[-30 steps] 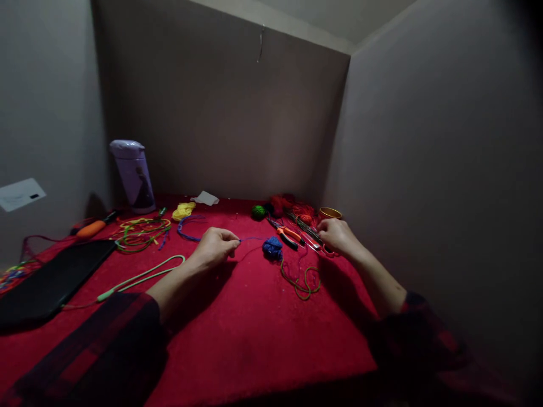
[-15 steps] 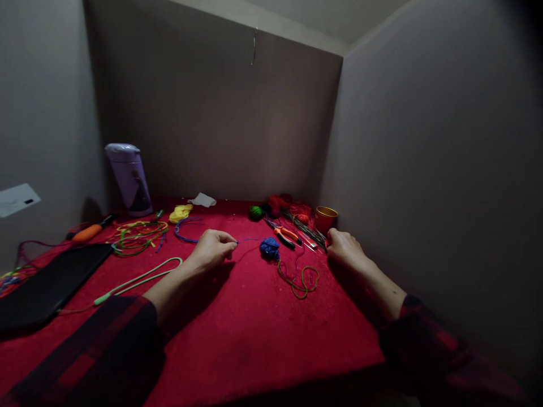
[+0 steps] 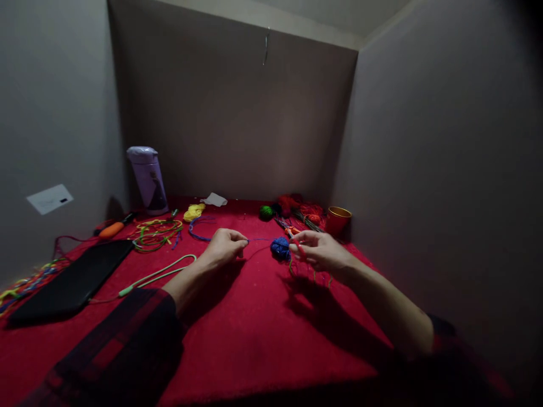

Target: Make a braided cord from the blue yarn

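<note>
A person in dark red plaid sleeves works thread over a red felt tabletop [image 3: 263, 333] in a dim cubicle. The left hand [image 3: 224, 247], at about 11 o'clock from the table's centre, pinches a thin blue thread [image 3: 258, 239] between closed fingertips; the strand runs toward 3 o'clock to a small ball of blue yarn [image 3: 280, 247] lying on the felt. The right hand [image 3: 321, 252], raised just beside that ball, has its fingers drawn narrow around something small with a hint of red, too blurred to name. Nothing knotted or braided shows between the hands, so the work looks barely begun. At 12 o'clock lie a green yarn ball [image 3: 267, 212], an orange cup [image 3: 339, 219] and a lilac jug [image 3: 150, 180]; a black case [image 3: 72, 282] sits at 9 o'clock
</note>
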The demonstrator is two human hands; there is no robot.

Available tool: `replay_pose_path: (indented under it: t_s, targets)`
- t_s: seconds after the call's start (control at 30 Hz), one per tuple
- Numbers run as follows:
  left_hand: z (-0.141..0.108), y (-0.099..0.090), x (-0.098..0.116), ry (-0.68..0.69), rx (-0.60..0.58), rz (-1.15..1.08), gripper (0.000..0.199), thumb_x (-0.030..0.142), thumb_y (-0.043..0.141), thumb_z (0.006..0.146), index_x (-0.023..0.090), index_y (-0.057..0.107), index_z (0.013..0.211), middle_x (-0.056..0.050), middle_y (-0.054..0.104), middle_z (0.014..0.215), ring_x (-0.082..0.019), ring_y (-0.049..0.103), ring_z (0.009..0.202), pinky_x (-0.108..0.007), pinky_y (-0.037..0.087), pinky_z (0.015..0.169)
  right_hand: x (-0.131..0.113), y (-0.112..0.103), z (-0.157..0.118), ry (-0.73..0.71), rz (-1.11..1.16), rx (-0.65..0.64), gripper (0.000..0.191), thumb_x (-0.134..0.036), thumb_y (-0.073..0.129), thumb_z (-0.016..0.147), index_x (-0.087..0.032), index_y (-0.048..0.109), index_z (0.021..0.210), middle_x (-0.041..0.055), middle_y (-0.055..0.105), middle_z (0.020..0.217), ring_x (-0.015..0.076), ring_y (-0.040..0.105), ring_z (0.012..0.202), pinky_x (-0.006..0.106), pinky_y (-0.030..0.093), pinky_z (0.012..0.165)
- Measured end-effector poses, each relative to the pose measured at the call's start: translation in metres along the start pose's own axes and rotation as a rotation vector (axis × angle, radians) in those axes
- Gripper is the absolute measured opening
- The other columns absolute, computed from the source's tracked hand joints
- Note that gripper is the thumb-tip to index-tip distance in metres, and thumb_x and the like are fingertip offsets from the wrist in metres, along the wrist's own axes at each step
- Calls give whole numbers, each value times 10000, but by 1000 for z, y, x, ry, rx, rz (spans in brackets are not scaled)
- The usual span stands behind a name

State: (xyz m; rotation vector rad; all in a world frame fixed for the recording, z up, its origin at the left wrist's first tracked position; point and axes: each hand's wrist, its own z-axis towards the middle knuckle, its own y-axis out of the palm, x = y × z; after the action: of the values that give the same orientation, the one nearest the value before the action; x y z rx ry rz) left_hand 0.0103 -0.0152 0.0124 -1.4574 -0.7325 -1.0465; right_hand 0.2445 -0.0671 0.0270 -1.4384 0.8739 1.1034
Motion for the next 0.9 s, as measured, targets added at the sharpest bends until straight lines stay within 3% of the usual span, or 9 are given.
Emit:
replay_pose_path:
  t_s: [0.13, 0.27, 0.5, 0.63, 0.9]
  targets:
    - [1, -1, -1, -3, -7, -19, 128, 195, 533, 722, 93, 607, 703, 23, 510, 419, -58, 365, 313, -192, 268, 360, -1, 35, -4, 140, 147, -270, 311, -378, 682, 647, -185, 503, 813, -14, 541, 688, 26, 332, 430, 159, 128, 350]
    - [-2, -1, 3, -5, -21, -40, 113, 186, 533, 725, 97, 587, 681, 26, 505, 414, -56, 360, 310, -189, 253, 355, 8, 49, 0, 205, 132, -415, 322, -438, 659, 670, -177, 497, 766, -23, 529, 668, 16, 282, 408, 163, 95, 331]
    - [-7, -3, 9, -6, -46, -59, 137, 219, 551, 718, 102, 577, 652, 30, 500, 415, -50, 355, 315, -185, 245, 362, 8, 54, 9, 210, 65, -381, 360, -466, 658, 669, -186, 504, 835, -13, 560, 695, 23, 376, 434, 150, 119, 325]
    - [-6, -3, 8, 15, -91, -90, 144, 233, 556, 713, 107, 576, 645, 37, 482, 401, -47, 334, 314, -189, 237, 363, 5, 56, 12, 205, 83, -377, 405, -481, 667, 662, -205, 491, 902, -20, 565, 698, 25, 366, 418, 153, 140, 327]
    - [-7, -4, 8, 27, -174, -105, 179, 269, 560, 714, 116, 564, 621, 47, 442, 382, -47, 316, 312, -194, 206, 355, 7, 57, 15, 151, 177, -398, 374, -448, 677, 657, -204, 486, 866, -28, 543, 677, 24, 340, 421, 153, 122, 339]
